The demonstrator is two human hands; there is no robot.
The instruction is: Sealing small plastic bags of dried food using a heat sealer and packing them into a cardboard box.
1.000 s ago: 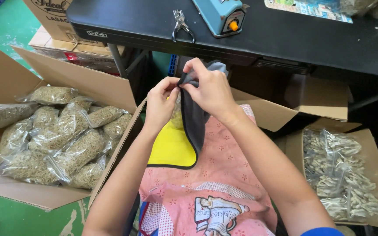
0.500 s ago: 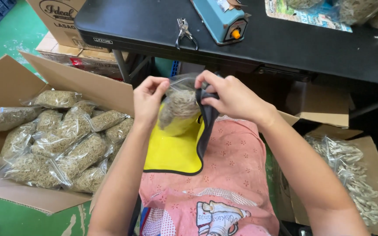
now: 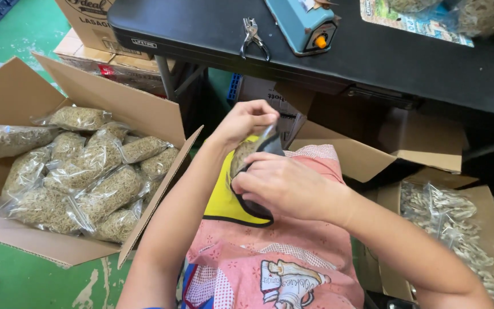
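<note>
The left hand [image 3: 246,122] pinches the top edge of a small clear bag of dried, straw-coloured bits [image 3: 241,157], its fingers closed on the plastic. The right hand [image 3: 284,186] sits just below, at about 5 o'clock from the left, curled around the bag's lower part and pressing it against the yellow, dark-edged apron pocket [image 3: 227,203] on the person's lap. The bag stands roughly upright between the two hands, at the middle of the view.

At 9 o'clock an open cardboard box [image 3: 12,97] holds many filled clear bags [image 3: 87,171] of the same stuff. At 4 o'clock another carton [image 3: 481,206] holds bags of paler pieces [image 3: 450,220]. At 12 o'clock the black tabletop [image 3: 201,28] carries a pair of pliers [image 3: 253,35] and, just to their right, a blue heat sealer [image 3: 304,23].
</note>
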